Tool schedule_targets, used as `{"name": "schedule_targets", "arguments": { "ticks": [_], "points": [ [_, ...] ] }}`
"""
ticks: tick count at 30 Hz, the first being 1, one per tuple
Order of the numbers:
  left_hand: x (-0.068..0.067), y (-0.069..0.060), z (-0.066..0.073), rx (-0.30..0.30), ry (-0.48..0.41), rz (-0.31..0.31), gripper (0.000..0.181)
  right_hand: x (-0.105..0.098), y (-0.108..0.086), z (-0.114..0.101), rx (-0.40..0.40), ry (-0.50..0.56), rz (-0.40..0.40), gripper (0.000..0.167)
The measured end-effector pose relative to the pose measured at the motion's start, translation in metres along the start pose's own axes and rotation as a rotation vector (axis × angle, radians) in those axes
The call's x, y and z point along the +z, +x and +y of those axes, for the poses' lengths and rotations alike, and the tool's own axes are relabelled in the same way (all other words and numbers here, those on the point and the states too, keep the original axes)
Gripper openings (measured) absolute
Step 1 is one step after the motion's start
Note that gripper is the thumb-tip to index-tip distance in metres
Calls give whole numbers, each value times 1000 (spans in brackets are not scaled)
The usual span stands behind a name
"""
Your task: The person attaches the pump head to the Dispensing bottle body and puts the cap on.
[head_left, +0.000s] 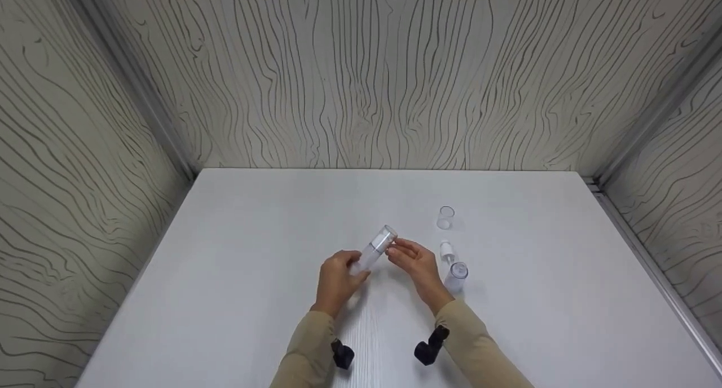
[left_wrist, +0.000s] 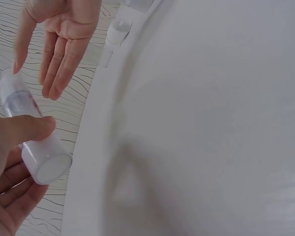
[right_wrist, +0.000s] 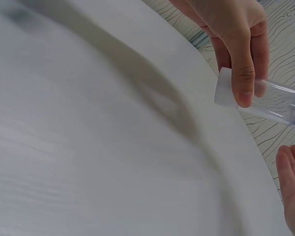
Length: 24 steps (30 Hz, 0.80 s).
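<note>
Left hand [head_left: 339, 275], fingers clamped round the bottle [head_left: 370, 256] tilted toward one o'clock, and right hand [head_left: 420, 267], fingers extended, touching the clear cap [head_left: 384, 237] from four o'clock, seem at cap-handling, calling for a steady pinch

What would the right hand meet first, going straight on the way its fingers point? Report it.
The right hand would probably meet the clear cap of the bottle held by the left hand. The two look very close; whether they already touch is unclear.
</note>
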<state>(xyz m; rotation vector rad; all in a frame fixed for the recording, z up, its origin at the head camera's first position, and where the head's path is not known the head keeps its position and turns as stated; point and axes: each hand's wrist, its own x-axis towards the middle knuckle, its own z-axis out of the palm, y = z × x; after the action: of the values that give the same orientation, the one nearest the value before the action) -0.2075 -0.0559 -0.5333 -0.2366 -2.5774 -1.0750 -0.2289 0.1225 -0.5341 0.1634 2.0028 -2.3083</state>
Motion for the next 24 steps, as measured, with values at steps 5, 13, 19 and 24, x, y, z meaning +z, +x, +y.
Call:
{"name": "schedule_targets", "arguments": {
  "ticks": [5, 13, 19, 24],
  "points": [
    [2, 0, -2, -14, -29, 8, 34, -1, -2, 3, 19, 11, 0, 47],
    [6, 2, -5, -67, -84, 42, 35, -3, -5, 11, 69, 2, 36, 48],
    [8, 3, -9, -54, -115, 66, 35, -3, -8, 18, 89, 59, 15, 48],
    [11, 4, -13, -71, -141, 88, 35, -2, -9, 23, 139, 60, 49, 45]
  ]
}}
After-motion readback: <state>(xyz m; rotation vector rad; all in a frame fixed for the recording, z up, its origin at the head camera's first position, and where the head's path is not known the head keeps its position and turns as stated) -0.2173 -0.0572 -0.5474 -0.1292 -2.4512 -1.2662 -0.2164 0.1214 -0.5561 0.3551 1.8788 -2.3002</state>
